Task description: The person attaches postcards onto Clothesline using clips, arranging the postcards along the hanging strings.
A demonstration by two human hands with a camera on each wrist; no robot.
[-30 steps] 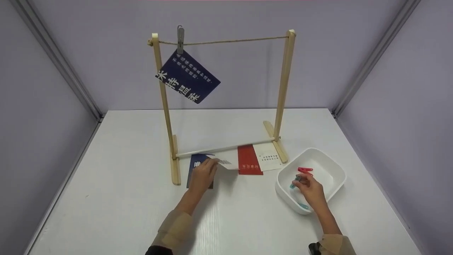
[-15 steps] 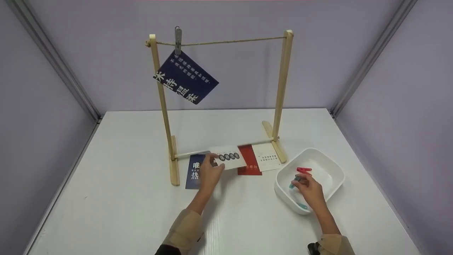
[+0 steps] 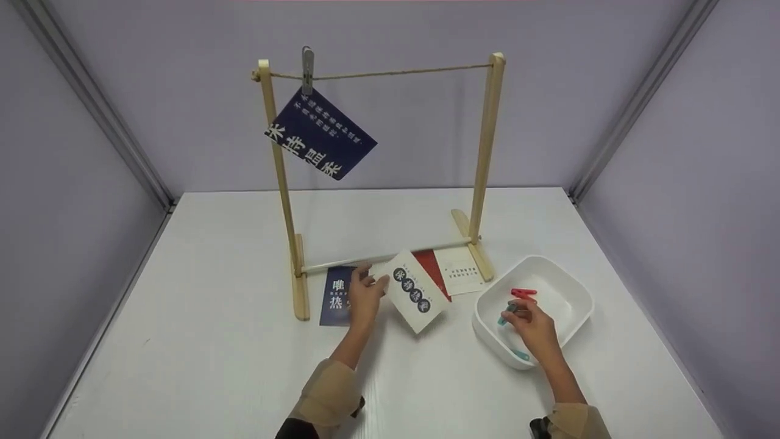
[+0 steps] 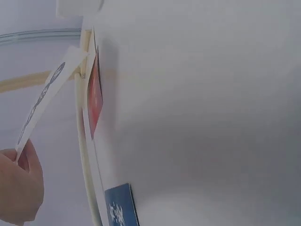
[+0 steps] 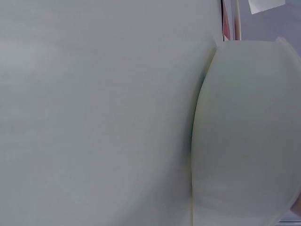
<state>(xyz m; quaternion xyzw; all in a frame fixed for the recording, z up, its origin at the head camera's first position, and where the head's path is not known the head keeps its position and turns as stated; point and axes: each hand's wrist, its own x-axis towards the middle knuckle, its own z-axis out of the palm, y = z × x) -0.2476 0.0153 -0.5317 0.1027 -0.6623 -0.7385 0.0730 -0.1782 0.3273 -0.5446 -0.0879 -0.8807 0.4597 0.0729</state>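
Note:
My left hand (image 3: pixel 365 299) pinches a white card (image 3: pixel 417 291) with dark round characters by one corner, holding it tilted above the table. In the left wrist view the same card stands almost edge-on, rising from the fingertips. My right hand (image 3: pixel 536 329) is over the white tub (image 3: pixel 570 323), its thumb and fingers pinching a teal clothespin (image 3: pixel 504 317). Only a sliver of that hand shows in the right wrist view, where the tub wall hides the rest. A blue card (image 3: pixel 335 305) lies beside the left hand, and a red card (image 3: pixel 434 268) is partly covered by the held card.
A wooden frame (image 3: pixel 484 152) carries a string (image 3: pixel 396 73), from which a grey clothespin (image 3: pixel 308 70) hangs a dark blue card (image 3: pixel 323 137). Another white card (image 3: pixel 460 271) lies by the frame's right foot. Red clothespins (image 3: pixel 523 293) and another teal one (image 3: pixel 520 354) lie in the tub.
My left hand has lifted the white card off the table, turned its printed side toward the head camera and swung it down to the right. The right hand has stayed in place with the clothespin.

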